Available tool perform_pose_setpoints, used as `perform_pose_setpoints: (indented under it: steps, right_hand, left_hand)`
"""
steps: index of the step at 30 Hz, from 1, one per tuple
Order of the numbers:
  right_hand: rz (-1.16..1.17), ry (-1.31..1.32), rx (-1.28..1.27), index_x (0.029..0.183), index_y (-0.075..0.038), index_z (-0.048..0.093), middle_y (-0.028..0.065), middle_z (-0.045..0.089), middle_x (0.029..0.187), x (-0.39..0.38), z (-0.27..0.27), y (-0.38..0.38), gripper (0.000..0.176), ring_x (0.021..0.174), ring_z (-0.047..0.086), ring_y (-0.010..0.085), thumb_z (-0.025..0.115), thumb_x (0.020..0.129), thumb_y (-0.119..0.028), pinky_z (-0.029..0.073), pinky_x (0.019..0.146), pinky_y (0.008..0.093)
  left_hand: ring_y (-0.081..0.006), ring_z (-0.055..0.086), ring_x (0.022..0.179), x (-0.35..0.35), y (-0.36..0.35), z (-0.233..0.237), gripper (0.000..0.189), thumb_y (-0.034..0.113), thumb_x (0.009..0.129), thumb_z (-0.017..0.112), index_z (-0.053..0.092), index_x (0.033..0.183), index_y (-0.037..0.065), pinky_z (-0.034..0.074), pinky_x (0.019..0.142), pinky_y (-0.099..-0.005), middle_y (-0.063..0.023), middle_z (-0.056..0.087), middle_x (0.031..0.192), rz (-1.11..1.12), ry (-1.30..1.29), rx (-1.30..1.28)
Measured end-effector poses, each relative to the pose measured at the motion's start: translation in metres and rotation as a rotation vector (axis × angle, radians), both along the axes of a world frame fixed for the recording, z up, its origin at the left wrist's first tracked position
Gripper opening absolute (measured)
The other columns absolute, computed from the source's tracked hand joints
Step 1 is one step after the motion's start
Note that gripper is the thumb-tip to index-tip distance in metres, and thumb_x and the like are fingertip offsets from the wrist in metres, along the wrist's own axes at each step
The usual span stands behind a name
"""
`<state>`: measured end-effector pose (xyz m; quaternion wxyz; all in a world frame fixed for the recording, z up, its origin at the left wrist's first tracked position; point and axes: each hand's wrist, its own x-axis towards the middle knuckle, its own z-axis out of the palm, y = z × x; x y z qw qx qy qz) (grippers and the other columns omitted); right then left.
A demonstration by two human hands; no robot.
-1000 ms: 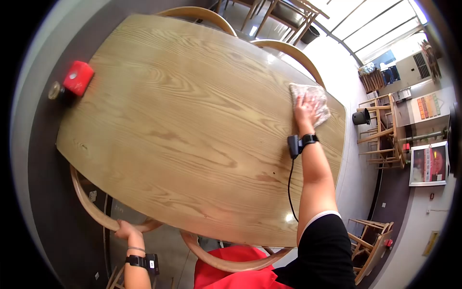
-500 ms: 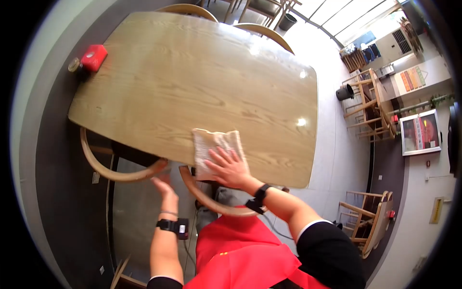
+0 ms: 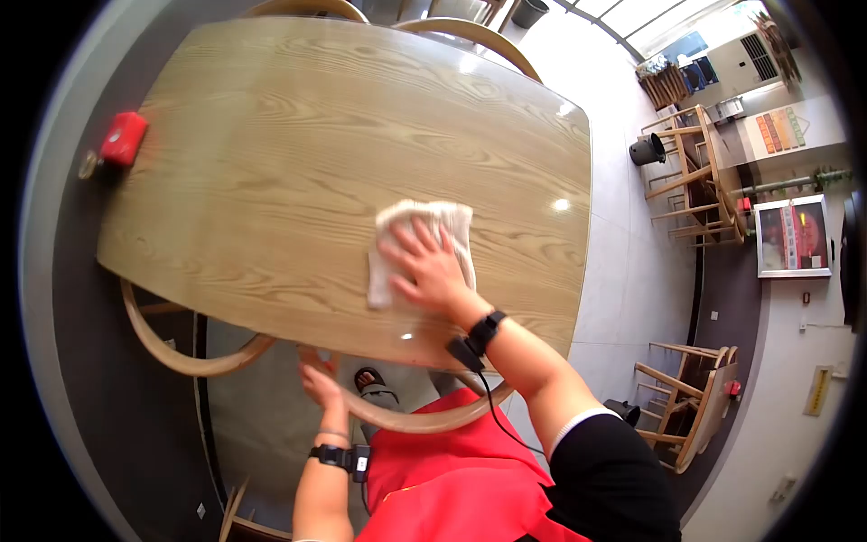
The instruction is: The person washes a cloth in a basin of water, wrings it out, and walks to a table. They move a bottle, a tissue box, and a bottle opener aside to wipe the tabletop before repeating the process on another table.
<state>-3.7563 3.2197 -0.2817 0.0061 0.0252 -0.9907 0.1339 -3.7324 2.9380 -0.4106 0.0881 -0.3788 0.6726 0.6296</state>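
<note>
A pale cloth (image 3: 452,217) lies on the wooden table (image 3: 271,163), a little in from its near edge. My right hand (image 3: 429,271) presses flat on the cloth, fingers spread, with slight motion blur. Below the near edge, my left hand (image 3: 321,383) is at the left end of a chair's curved wooden rail (image 3: 415,420), its fingers closed around that end. Both wrists wear black straps with small devices. The chair stands between my red apron (image 3: 452,474) and the table.
A second chair (image 3: 194,363) sits at the near left side. At the table's left end, by the wall, is a red box (image 3: 125,138) beside a small jar (image 3: 88,165). More chairs (image 3: 479,41) line the far side. A black bin (image 3: 647,150) stands on the floor at right.
My right hand and the cloth have moved away from the table's near edge, further onto the top. My left hand has come onto the chair rail. The view has shifted slightly.
</note>
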Motion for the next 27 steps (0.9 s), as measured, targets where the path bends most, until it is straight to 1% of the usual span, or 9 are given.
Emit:
perform_pose_setpoints:
  steps: [3, 7, 11, 15, 20, 22, 23, 25, 27]
  right_hand:
    - [-0.171, 0.11, -0.019, 0.132, -0.029, 0.048, 0.0032, 0.033, 0.146, -0.068, -0.002, 0.073, 0.052, 0.136, 0.024, 0.0316, 0.054, 0.083, -0.046, 0.015, 0.107, 0.0571]
    - [-0.224, 0.173, 0.027, 0.131, -0.031, 0.049, 0.0007, 0.032, 0.147, -0.163, -0.016, 0.2, 0.049, 0.138, 0.023, 0.0275, 0.051, 0.085, -0.049, 0.015, 0.109, 0.0558]
    - [-0.346, 0.203, 0.288, 0.133, -0.028, 0.046, 0.0034, 0.035, 0.145, -0.202, -0.031, 0.347, 0.047, 0.136, 0.027, 0.0262, 0.047, 0.089, -0.046, 0.021, 0.109, 0.0498]
    - [-0.519, 0.212, 0.322, 0.138, -0.03, 0.039, 0.0052, 0.032, 0.147, -0.148, -0.047, 0.481, 0.05, 0.136, 0.026, 0.0293, 0.038, 0.092, -0.05, 0.024, 0.106, 0.0519]
    - [-0.747, 0.15, 0.331, 0.138, -0.032, 0.038, 0.003, 0.027, 0.149, -0.144, -0.07, 0.437, 0.048, 0.137, 0.02, 0.0367, 0.037, 0.092, -0.044, 0.019, 0.104, 0.0605]
    - [-0.302, 0.212, 0.494, 0.135, -0.02, 0.042, 0.0122, 0.029, 0.147, -0.134, -0.076, 0.355, 0.054, 0.134, 0.023, 0.0424, 0.05, 0.083, -0.031, 0.014, 0.099, 0.0699]
    - [-0.225, 0.227, 0.248, 0.1, -0.007, 0.061, 0.0158, 0.039, 0.141, -0.128, -0.041, 0.279, 0.025, 0.132, 0.03, 0.0405, 0.051, 0.079, -0.018, 0.017, 0.105, 0.0613]
    - [-0.114, 0.059, 0.133, 0.135, -0.011, 0.041, 0.0179, 0.029, 0.146, -0.089, 0.002, 0.17, 0.058, 0.134, 0.024, 0.0422, 0.049, 0.078, -0.022, 0.016, 0.103, 0.0639]
    - [0.238, -0.126, -0.081, 0.135, -0.014, 0.042, 0.0169, 0.028, 0.147, -0.006, 0.013, 0.103, 0.056, 0.135, 0.023, 0.0401, 0.046, 0.08, -0.025, 0.016, 0.104, 0.0608]
  left_hand:
    - [-0.0174, 0.055, 0.068, 0.019, -0.034, -0.061, 0.044, 0.038, 0.096, 0.035, 0.052, 0.111, 0.0, 0.049, 0.063, -0.0285, -0.0082, 0.058, 0.09, -0.044, 0.083, -0.322]
    - [-0.0182, 0.053, 0.064, 0.005, -0.004, 0.007, 0.046, 0.042, 0.096, 0.034, 0.048, 0.118, 0.004, 0.05, 0.061, -0.0325, -0.0087, 0.055, 0.097, 0.112, -0.041, -0.146]
    - [-0.0271, 0.056, 0.099, -0.001, -0.001, 0.016, 0.048, 0.037, 0.096, 0.033, 0.047, 0.123, 0.0, 0.051, 0.074, -0.0343, -0.0151, 0.058, 0.111, 0.214, 0.017, -0.178]
    - [-0.0356, 0.052, 0.109, 0.01, -0.019, 0.023, 0.052, 0.035, 0.096, 0.031, 0.051, 0.117, -0.009, 0.041, 0.091, -0.0375, -0.0235, 0.056, 0.119, -0.161, -0.028, -0.757]
    - [-0.0397, 0.052, 0.109, 0.006, -0.014, 0.021, 0.052, 0.033, 0.095, 0.028, 0.052, 0.116, -0.008, 0.038, 0.092, -0.0407, -0.0255, 0.055, 0.119, -0.172, -0.117, -0.814]
    - [-0.0399, 0.052, 0.108, 0.004, -0.007, 0.028, 0.052, 0.033, 0.094, 0.028, 0.053, 0.116, -0.007, 0.039, 0.092, -0.0407, -0.0253, 0.056, 0.118, -0.21, -0.116, -0.843]
    - [-0.04, 0.052, 0.108, 0.001, -0.004, 0.03, 0.051, 0.033, 0.094, 0.028, 0.054, 0.116, -0.006, 0.039, 0.091, -0.0406, -0.0251, 0.056, 0.118, -0.186, -0.128, -0.808]
    - [-0.0401, 0.052, 0.107, 0.0, -0.006, 0.035, 0.051, 0.033, 0.093, 0.029, 0.054, 0.115, -0.006, 0.04, 0.091, -0.0405, -0.0248, 0.056, 0.117, -0.168, -0.144, -0.784]
    - [-0.0403, 0.053, 0.106, 0.002, -0.014, 0.028, 0.051, 0.033, 0.093, 0.029, 0.055, 0.114, -0.007, 0.04, 0.09, -0.0403, -0.0249, 0.057, 0.116, -0.169, -0.192, -0.845]
